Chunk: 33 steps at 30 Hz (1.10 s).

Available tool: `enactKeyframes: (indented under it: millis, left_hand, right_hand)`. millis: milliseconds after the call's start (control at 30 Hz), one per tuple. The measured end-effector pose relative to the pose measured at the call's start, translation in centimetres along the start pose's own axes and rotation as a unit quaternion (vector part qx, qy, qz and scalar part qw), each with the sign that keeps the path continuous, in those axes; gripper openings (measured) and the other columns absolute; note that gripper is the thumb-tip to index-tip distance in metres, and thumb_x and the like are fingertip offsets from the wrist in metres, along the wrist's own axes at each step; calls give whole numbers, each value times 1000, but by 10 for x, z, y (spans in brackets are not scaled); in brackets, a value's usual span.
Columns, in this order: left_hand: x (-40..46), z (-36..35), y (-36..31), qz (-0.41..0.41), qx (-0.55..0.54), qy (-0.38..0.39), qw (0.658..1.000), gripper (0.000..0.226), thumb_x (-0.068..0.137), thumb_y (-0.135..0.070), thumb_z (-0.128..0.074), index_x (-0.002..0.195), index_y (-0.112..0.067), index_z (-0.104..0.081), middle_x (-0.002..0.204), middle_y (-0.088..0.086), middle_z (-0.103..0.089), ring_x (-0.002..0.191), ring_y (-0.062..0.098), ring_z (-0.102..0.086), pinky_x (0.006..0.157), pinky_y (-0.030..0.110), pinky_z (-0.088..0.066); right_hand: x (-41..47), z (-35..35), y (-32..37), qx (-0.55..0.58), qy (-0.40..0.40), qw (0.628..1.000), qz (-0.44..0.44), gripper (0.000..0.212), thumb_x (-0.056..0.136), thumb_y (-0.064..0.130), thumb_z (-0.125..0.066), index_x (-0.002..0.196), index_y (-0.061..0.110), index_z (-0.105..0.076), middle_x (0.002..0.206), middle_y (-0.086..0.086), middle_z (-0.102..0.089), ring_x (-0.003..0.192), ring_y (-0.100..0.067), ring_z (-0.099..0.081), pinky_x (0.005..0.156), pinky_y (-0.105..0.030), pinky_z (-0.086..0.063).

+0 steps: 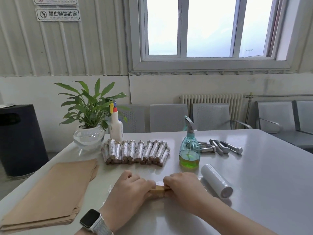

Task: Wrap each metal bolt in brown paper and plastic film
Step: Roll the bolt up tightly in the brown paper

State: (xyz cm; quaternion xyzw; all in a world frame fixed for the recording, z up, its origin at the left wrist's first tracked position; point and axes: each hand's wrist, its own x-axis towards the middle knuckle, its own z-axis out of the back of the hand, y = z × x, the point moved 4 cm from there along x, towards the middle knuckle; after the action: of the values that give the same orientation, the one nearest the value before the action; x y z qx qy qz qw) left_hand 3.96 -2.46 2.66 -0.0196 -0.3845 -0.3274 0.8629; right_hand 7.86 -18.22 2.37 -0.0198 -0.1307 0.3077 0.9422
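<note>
Wristwatch: a dark-faced watch (90, 218) on a pale band is worn on the left wrist, nearest the camera.
Left hand: the left hand (130, 189) is laid knuckles-up on the table, its fingers curled over the left end of a paper-wrapped bolt.
Right hand: the right hand (183, 185) is set just opposite, its fingers curled over the right end of the same bolt.
Paper-wrapped bolt: the brown bundle (158, 190) is gripped between both sets of fingers; only its middle is seen.
Plastic film sheet: a clear sheet (108, 189) is spread on the table under the hands, faintly seen.
Brown paper: a stack of sheets (55, 189) is laid left of the left fingers.
Film roll: a white roll (216, 179) is laid on its side just right of the right fingers.
Spray bottle: a teal bottle (189, 150) holding green liquid is stood beyond the right fingers.
Finished bundles: a row of film-covered bolts (135, 150) is lined up beyond the fingers of both hands.
Bare bolts: several metal bolts (221, 147) are heaped behind and right of the teal bottle.
White bottle: a white bottle (116, 128) is stood behind the row.
Plant: a leafy plant in a glass bowl (89, 136) is placed far left of the fingers.
Table: all is set on a pale grey table (254, 175).
</note>
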Motion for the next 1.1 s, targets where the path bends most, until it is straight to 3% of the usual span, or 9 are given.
enactKeyframes:
  millis: [100, 233, 367, 533, 767, 867, 933, 1000, 1100]
  left_hand:
    - [1, 3, -1, 27, -14, -3, 1000, 20, 80, -39, -63, 92, -27, -74, 67, -16, -67, 61, 6, -60, 72, 25, -32]
    - [2, -4, 0, 68, 16, 94, 993, 31, 77, -56, -62, 61, -29, -66, 61, -17, -62, 61, 4, -57, 73, 27, -28]
    - [18, -14, 5, 210, -1, 143, 967, 62, 97, -61, -19, 72, -25, -63, 76, -11, -67, 78, 6, -60, 85, 32, -26]
    - [25, -22, 19, 296, -39, 211, 931, 25, 77, -53, -56, 70, -30, -59, 75, -13, -63, 85, 5, -59, 90, 32, -30]
    - [8, -18, 20, 272, -116, 207, 933, 13, 78, -50, -64, 77, -37, -61, 72, -24, -60, 79, -9, -52, 94, 25, -27]
    - [5, -16, 19, 235, -122, 183, 947, 15, 82, -51, -64, 83, -37, -60, 74, -25, -58, 82, -8, -52, 90, 22, -26]
    - [4, -17, 19, 215, -118, 173, 954, 18, 82, -53, -64, 86, -36, -59, 82, -24, -60, 86, -8, -52, 90, 22, -26]
    - [4, -19, 18, 194, -101, 174, 960, 21, 82, -56, -62, 89, -36, -58, 89, -24, -60, 92, -7, -51, 88, 23, -25]
    - [3, -20, 19, 175, -87, 166, 967, 21, 82, -57, -58, 89, -37, -55, 90, -23, -58, 94, -5, -50, 86, 25, -26]
  right_hand:
    - [-8, -4, 4, -23, -9, 1000, -14, 19, 95, 13, -41, 108, 19, -53, 107, -4, -61, 99, -29, -58, 67, -34, -33]
    - [-18, -1, 11, -53, -69, 996, -7, 9, 82, 15, -60, 88, 20, -57, 83, 1, -65, 76, -22, -64, 58, -35, -47]
    - [-23, -5, 13, -82, -111, 990, 19, 31, 50, 23, -82, 60, 26, -53, 50, 9, -52, 43, -10, -53, 34, -25, -42]
    - [-26, -6, 14, -95, -126, 987, 22, 37, 44, 25, -87, 58, 26, -52, 50, 8, -52, 44, -9, -52, 37, -22, -38]
    - [-28, -4, 10, -34, -132, 991, 16, 30, 54, 24, -83, 63, 27, -54, 57, 10, -55, 51, -10, -55, 41, -23, -43]
    - [-29, 0, 1, 29, -58, 997, 29, 11, 87, 33, -60, 91, 22, -59, 92, 5, -64, 88, -16, -60, 71, -32, -49]
    - [-28, 1, -8, 127, 13, 992, 13, 31, 93, 49, -50, 100, 20, -60, 107, 3, -64, 102, -17, -55, 85, -35, -45]
    - [-22, 4, -17, 198, 46, 979, -12, 40, 95, 52, -47, 93, 16, -64, 108, -1, -67, 102, -19, -57, 88, -36, -45]
    - [-2, 7, -25, 190, 76, 979, -22, 21, 93, 33, -57, 95, 17, -70, 104, -3, -71, 97, -18, -60, 80, -24, -47]
